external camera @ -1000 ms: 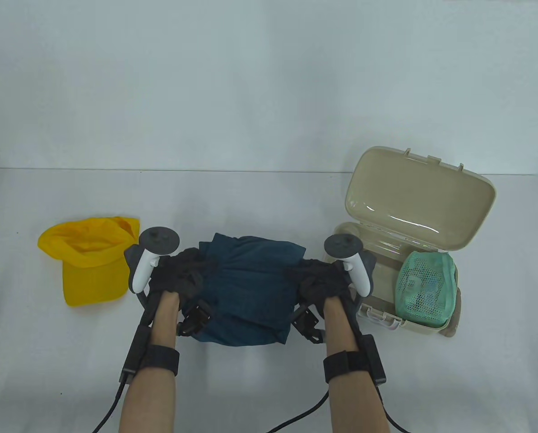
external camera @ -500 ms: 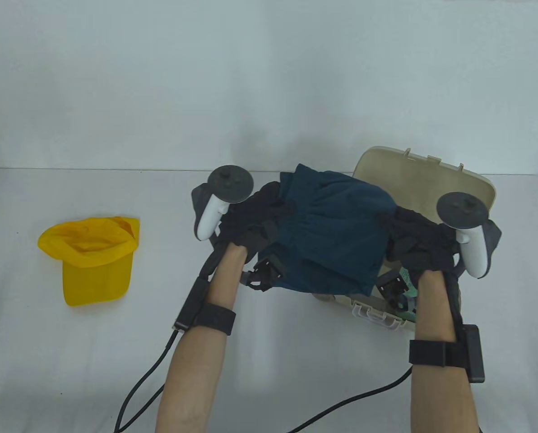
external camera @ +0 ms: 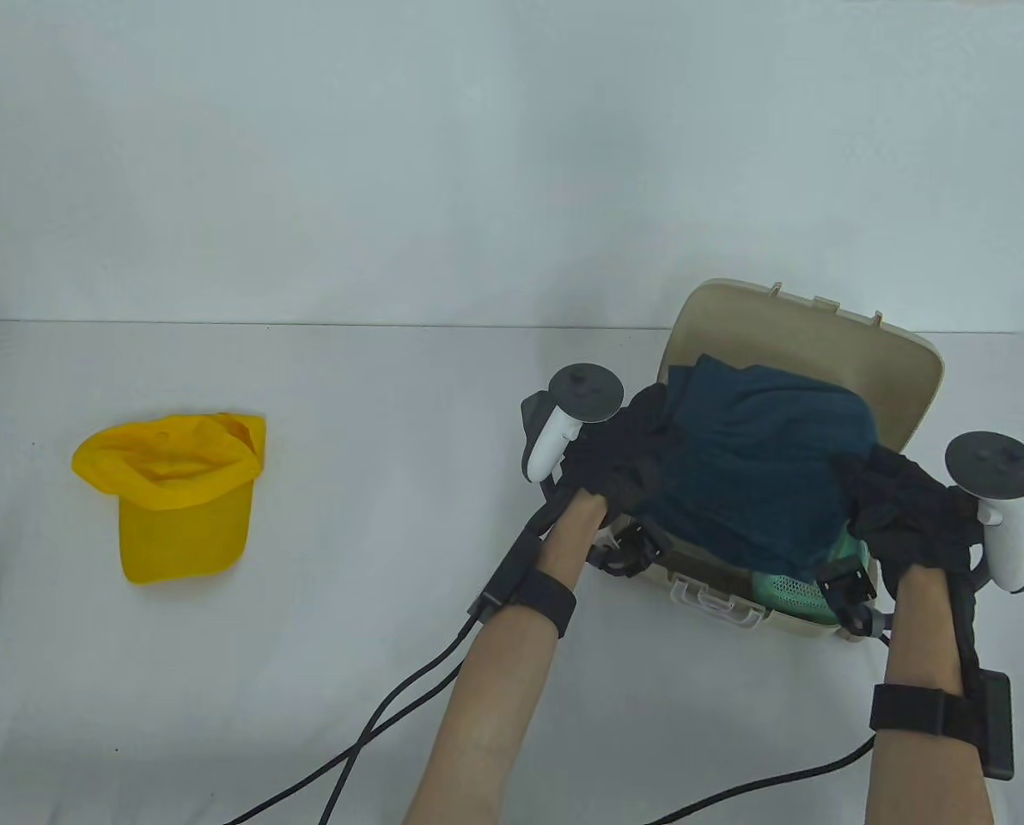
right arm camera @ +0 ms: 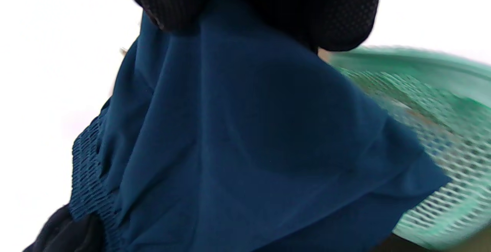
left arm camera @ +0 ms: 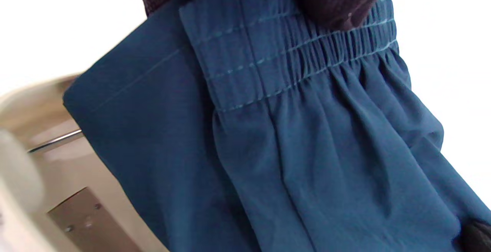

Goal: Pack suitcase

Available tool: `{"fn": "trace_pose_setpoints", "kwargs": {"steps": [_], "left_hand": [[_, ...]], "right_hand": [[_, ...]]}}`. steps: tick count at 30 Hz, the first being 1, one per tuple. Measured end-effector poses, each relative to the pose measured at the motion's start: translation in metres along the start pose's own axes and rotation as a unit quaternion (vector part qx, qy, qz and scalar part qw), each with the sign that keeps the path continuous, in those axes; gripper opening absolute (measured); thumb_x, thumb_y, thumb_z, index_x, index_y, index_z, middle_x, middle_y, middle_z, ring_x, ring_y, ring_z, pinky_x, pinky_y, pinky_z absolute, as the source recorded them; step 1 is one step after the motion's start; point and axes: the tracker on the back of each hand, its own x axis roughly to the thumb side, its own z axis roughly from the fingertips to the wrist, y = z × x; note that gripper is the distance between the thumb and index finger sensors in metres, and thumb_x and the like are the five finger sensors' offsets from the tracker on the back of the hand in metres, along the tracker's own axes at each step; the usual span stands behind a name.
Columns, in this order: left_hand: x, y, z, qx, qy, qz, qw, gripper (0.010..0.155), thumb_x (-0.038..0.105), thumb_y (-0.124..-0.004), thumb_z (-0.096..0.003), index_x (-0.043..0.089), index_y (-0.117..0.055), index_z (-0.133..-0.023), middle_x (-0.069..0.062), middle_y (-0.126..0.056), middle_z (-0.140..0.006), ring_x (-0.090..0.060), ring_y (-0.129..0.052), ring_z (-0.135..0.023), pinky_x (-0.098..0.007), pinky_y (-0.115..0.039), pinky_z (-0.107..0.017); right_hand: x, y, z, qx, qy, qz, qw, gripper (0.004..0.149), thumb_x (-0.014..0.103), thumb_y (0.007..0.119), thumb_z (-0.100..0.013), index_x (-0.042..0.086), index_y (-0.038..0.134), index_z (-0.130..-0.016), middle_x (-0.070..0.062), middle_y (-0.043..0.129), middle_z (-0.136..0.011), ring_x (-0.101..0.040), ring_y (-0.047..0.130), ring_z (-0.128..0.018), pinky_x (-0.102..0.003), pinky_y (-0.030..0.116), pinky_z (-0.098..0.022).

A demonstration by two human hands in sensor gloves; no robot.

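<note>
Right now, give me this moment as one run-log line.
step: lowering blue shorts into suitcase | left hand: gripping shorts | right hand: gripping shorts | green mesh bag: underneath | yellow cap: unpacked

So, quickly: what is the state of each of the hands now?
Left hand: grips the blue shorts at one side.
Right hand: grips the same shorts, opposite side.

Bright, even light; blown-out, partly blurred wrist views.
</note>
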Motion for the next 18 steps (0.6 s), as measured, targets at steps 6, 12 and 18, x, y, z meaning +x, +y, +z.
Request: {"fn": "trace_pose_setpoints", "kwargs": {"steps": [6, 12, 18], "left_hand": [[-0.026, -0.018, -0.015, 0.002, 0.053, -0.016, 0.998, 0.066, 0.035, -0.070, -0.0541, 0.025, -0.037, -0.111, 0.013, -0.068, -0.107, -0.020, -0.077, -0.101, -0.046, -0.069, -0.074], [-0.032, -0.025, -0.018, 0.022, 0.084, -0.049, 0.995, 0.068, 0.034, -0.071, -0.0544, 0.017, -0.038, -0.111, 0.000, -0.068, -0.107, -0.027, -0.080, -0.096, -0.042, -0.073, -0.070], [-0.028, -0.011, -0.002, 0.048, 0.085, -0.081, 0.992, 0.072, 0.039, -0.072, -0.0540, 0.014, -0.035, -0.111, -0.004, -0.066, -0.108, -0.030, -0.079, -0.095, -0.043, -0.074, -0.069]], "right_hand": [[-0.035, 0.024, -0.022, 0.032, 0.037, 0.004, 0.999, 0.042, 0.039, 0.073, -0.052, 0.026, 0.074, -0.091, 0.002, 0.093, -0.081, -0.023, 0.098, -0.070, -0.039, 0.084, -0.052], [-0.050, 0.040, -0.036, 0.036, 0.073, 0.063, 0.995, 0.046, 0.042, 0.072, -0.052, 0.023, 0.074, -0.093, 0.000, 0.094, -0.079, -0.023, 0.099, -0.067, -0.036, 0.085, -0.048], [-0.031, 0.030, -0.027, 0.019, 0.082, 0.099, 0.992, 0.070, 0.055, 0.067, -0.050, 0.012, 0.060, -0.104, -0.008, 0.086, -0.091, -0.029, 0.096, -0.073, -0.039, 0.084, -0.049]]}}
